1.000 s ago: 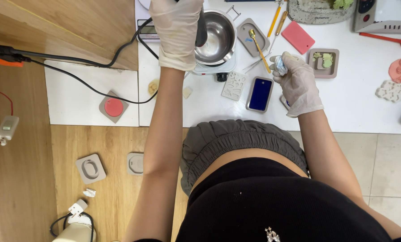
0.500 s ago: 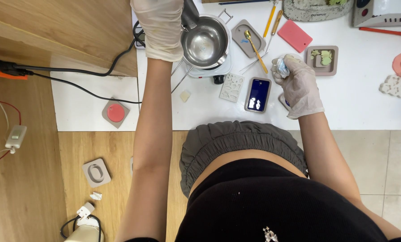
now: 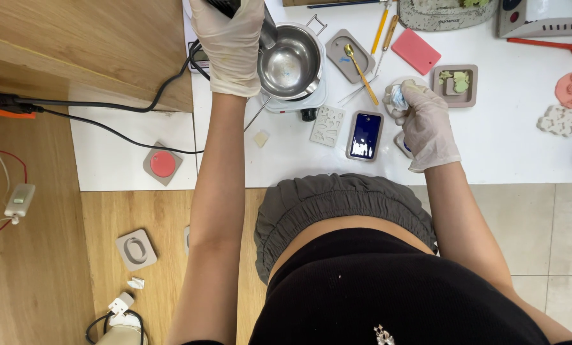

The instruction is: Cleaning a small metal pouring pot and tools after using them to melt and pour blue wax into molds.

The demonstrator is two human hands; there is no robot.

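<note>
Gloves cover both hands. The left hand (image 3: 230, 45), which sat beside the steel melting pot (image 3: 290, 62) a second ago, now has its grip closed on the pot's dark handle, so the pot looks ready to lift off the small hotplate (image 3: 311, 102). The right hand (image 3: 426, 124) still pinches one small bluish piece (image 3: 398, 99) over the white table (image 3: 503, 140). Two moulds lie between them: one white (image 3: 327, 125), one filled dark blue (image 3: 366, 135).
</note>
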